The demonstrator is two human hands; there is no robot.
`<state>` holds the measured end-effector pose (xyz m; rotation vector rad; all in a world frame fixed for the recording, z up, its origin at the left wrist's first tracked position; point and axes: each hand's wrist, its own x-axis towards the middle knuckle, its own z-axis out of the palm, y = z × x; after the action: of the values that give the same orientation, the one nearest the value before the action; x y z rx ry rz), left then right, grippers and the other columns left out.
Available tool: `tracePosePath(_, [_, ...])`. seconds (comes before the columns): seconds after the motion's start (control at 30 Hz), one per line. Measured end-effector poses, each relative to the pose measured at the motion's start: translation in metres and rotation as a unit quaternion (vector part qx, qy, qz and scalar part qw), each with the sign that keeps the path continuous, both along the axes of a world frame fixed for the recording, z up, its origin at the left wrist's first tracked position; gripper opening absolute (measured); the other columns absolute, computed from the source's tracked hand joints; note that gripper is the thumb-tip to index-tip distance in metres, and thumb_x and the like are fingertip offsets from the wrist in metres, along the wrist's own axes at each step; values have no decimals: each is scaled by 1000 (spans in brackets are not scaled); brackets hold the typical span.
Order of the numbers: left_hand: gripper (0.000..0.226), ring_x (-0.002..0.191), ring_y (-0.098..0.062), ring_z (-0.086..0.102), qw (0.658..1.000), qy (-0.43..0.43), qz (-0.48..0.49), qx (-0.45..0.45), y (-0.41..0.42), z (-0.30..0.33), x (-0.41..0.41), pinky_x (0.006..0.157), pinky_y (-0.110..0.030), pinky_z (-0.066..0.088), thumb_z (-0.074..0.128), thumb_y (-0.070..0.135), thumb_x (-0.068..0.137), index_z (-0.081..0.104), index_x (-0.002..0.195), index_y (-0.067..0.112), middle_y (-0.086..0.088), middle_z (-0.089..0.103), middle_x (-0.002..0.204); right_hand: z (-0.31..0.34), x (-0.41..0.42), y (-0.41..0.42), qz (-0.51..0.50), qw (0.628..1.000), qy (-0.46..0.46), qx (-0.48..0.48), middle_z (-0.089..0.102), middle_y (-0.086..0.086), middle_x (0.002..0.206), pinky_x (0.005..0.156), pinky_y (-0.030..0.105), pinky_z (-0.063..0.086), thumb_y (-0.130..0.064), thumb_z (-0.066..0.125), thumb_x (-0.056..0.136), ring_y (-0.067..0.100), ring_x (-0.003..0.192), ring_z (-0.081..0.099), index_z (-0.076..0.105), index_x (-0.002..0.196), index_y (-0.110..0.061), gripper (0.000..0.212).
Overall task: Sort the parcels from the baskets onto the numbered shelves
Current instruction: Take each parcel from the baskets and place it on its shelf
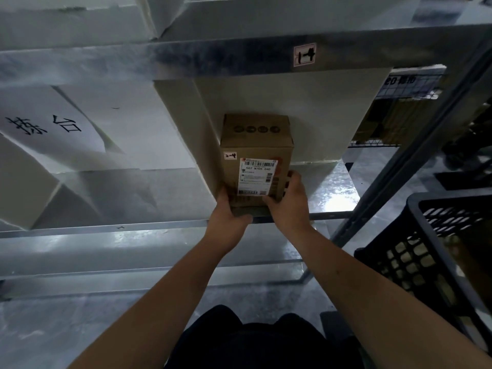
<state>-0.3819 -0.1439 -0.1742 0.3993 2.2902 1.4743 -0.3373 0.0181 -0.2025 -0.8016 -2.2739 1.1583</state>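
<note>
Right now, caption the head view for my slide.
Both hands, left hand and right hand, slide brown parcel onto shelf 1-4.

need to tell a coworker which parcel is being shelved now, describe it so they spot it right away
Find the metal shelf beam with the handwritten 1-4 tag. Just below it, against a big pale carton, stands a small brown cardboard box, held by the left hand and right hand. It alone is brown, with a white barcode label and a small 1-4 sticker.

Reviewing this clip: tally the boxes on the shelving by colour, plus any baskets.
Brown cardboard box, held by left hand and right hand: 1
Beige box: 1
White boxes (largest): at least 3, edges cropped
Black basket: 1
Total: at least 6
</note>
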Motion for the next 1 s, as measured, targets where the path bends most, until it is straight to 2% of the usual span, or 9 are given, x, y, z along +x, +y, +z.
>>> tracePosePath(0.13, [89, 124, -19, 61, 1000, -12, 16, -24, 3, 4, 0, 105, -47, 55, 70, 22, 74, 32, 153, 32, 10, 62, 136, 4, 1, 1, 13, 1000, -15, -19, 56, 5, 133, 94, 32, 54, -16, 84, 84, 22, 122, 59, 42, 137, -20, 68])
tracePosePath(0.27, [73, 121, -22, 62, 998, -1, 37, -49, 8, 17, 6, 105, -44, 54, 72, 16, 87, 35, 149, 29, 7, 62, 136, 8, 12, 2, 44, 997, -55, -37, 64, 3, 124, 89, 33, 58, -19, 81, 87, 22, 114, 65, 50, 130, -22, 54])
tracePosePath(0.33, [66, 113, -12, 62, 998, 12, 39, -53, 6, 23, 15, 100, -31, 51, 71, 12, 91, 38, 145, 30, 13, 60, 132, 10, 20, 2, 69, 992, -91, -47, 67, -2, 120, 88, 28, 57, -20, 79, 89, 19, 109, 67, 57, 126, -26, 44])
tracePosePath(0.43, [65, 106, 5, 57, 996, 28, 36, -73, -3, 27, 32, 94, -12, 42, 71, 11, 94, 40, 144, 38, 21, 55, 131, 9, 34, 0, 101, 985, -131, -44, 67, -5, 120, 94, 34, 59, -30, 75, 89, 15, 108, 66, 61, 124, -34, 38])
tracePosePath(0.47, [65, 113, 4, 53, 994, 38, 31, -93, -7, 27, 38, 98, -13, 38, 71, 12, 95, 41, 149, 34, 18, 52, 136, 10, 40, -2, 110, 982, -149, -40, 65, -3, 124, 97, 34, 57, -30, 75, 90, 17, 111, 65, 61, 128, -32, 41])
tracePosePath(0.57, [64, 137, -17, 46, 979, 95, -8, -178, -19, 27, 49, 109, -26, 37, 72, 19, 94, 46, 152, 20, 1, 50, 151, 17, 56, -6, 138, 970, -202, 0, 59, 5, 132, 97, 28, 47, -28, 73, 94, 22, 120, 59, 57, 140, -19, 50])
tracePosePath(0.7, [64, 141, -25, 46, 966, 98, -42, -237, -24, 33, 57, 115, -42, 43, 73, 32, 91, 50, 149, 22, -3, 51, 153, 28, 73, -13, 184, 952, -241, 35, 55, 6, 143, 109, 40, 48, -29, 70, 96, 26, 130, 54, 49, 148, -20, 57])
tracePosePath(0.8, [66, 143, -26, 43, 951, 123, -83, -272, -25, 36, 58, 117, -43, 41, 71, 37, 92, 48, 151, 22, -3, 49, 156, 36, 84, -21, 188, 950, -240, 63, 56, 4, 143, 108, 45, 51, -32, 70, 94, 26, 128, 55, 47, 148, -24, 60])
tracePosePath(1.0, [66, 140, -26, 45, 925, 159, -175, -298, -20, 43, 58, 116, -39, 40, 67, 43, 93, 45, 153, 27, -2, 49, 155, 57, 114, -29, 170, 939, -279, 110, 56, 5, 145, 109, 42, 48, -32, 69, 94, 30, 134, 50, 51, 149, -19, 59])
